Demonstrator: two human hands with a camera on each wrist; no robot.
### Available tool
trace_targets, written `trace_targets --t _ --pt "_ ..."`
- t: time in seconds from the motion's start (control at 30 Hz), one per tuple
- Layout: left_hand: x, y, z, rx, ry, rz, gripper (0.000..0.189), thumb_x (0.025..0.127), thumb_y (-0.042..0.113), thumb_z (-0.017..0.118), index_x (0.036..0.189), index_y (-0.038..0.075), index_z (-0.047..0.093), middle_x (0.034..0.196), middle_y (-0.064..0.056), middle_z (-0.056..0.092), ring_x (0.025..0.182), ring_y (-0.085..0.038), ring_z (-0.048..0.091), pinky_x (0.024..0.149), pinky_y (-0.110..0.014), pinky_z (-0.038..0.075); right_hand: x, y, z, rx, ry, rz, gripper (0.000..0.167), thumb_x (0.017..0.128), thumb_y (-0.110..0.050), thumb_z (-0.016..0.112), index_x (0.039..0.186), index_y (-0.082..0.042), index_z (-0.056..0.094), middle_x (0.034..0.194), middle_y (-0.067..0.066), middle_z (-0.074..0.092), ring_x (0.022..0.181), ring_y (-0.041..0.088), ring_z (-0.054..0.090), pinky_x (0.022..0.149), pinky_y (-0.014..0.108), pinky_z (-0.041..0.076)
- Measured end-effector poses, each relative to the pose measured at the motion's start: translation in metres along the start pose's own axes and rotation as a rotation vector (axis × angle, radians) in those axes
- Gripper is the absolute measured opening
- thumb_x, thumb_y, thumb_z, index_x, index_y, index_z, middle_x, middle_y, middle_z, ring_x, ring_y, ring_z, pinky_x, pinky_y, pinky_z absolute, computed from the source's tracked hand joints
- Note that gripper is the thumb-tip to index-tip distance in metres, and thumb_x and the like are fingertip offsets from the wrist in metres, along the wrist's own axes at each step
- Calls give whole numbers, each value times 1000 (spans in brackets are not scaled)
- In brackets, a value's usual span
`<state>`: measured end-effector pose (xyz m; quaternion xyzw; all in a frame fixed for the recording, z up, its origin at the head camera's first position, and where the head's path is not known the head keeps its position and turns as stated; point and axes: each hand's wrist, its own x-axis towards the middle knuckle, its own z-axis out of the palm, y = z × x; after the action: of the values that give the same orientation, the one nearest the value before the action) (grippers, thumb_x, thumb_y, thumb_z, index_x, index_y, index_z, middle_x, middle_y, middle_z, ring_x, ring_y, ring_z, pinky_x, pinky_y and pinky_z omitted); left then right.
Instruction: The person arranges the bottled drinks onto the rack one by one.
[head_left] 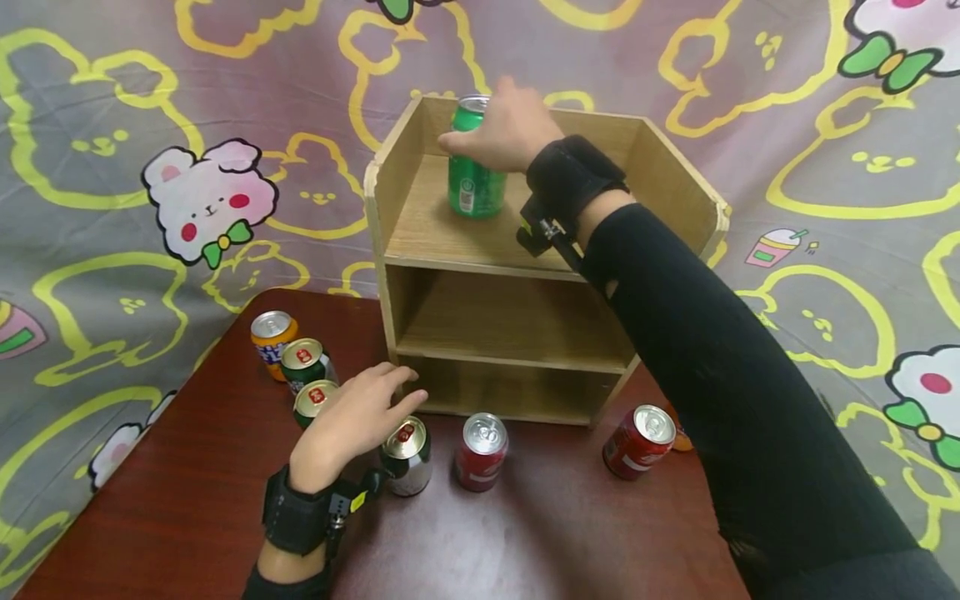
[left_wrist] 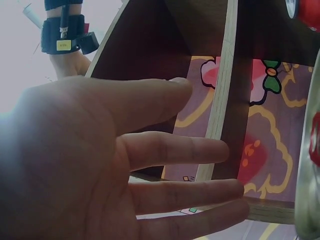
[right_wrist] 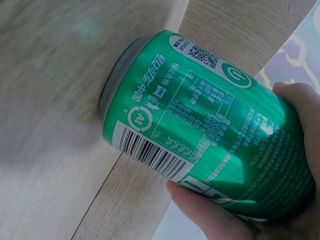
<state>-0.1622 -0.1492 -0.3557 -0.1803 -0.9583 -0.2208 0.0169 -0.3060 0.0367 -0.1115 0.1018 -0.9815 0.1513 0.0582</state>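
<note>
My right hand (head_left: 519,132) grips the upper part of a green soda can (head_left: 477,193), with fingers and thumb round its sides. The can stands upright on the top level of a wooden shelf unit (head_left: 510,318), toward its left side. In the right wrist view, the barcode side of the can shows, and its base is right at the wood. My left hand (head_left: 352,423) hovers near the unit's lower left, its fingers extended and holding nothing. Below it is a dark can with a gold top (head_left: 407,458), and its fingers overlap a green can with a gold top (head_left: 313,400).
An orange can (head_left: 273,337) and another dark green can (head_left: 303,362) stand at the left of the brown table (head_left: 187,492). One red can (head_left: 482,454) stands before the unit; another red can (head_left: 637,443) is to the right. Patterned cloth (head_left: 300,92) hangs behind.
</note>
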Motion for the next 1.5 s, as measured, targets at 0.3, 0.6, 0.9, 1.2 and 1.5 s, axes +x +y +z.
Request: trace_targets --t 0.3,0.6,0.9,1.2,1.5 --pt "-1 -3 1 -18 0 -8 41 94 35 58 121 4 62 117 -14 60 105 -29 58 83 -48 48 21 -6 7 -23 -21 17 96 82 -66 53 146 -3 18 131 11 49 116 22 53 93 31 45" --pt "3 -3 1 -17 17 -5 41 94 36 58 119 5 62 115 -14 60 102 -29 59 82 -47 48 30 -5 5 -7 -24 -4 96 82 -68 51 147 -5 18 133 10 47 116 22 52 90 30 46" --pt "2 -5 0 -16 11 -33 39 94 35 58 120 6 63 115 -13 60 100 -27 60 79 -46 49 49 -3 8 29 -55 -16 94 81 -66 56 147 -10 20 131 9 47 96 19 58 65 26 53" --pt "1 -6 3 -22 5 -38 41 93 36 59 120 6 63 116 -13 60 102 -28 59 81 -47 48 52 -1 7 70 -79 -77 86 82 -57 63 145 -12 27 133 6 48 114 20 53 85 27 49" --pt "3 -6 3 -13 2 -40 41 93 36 59 120 6 62 115 -12 60 101 -27 59 81 -47 48 62 10 3 32 -108 -174 85 84 -52 63 150 -15 24 138 7 45 121 21 47 96 31 42"
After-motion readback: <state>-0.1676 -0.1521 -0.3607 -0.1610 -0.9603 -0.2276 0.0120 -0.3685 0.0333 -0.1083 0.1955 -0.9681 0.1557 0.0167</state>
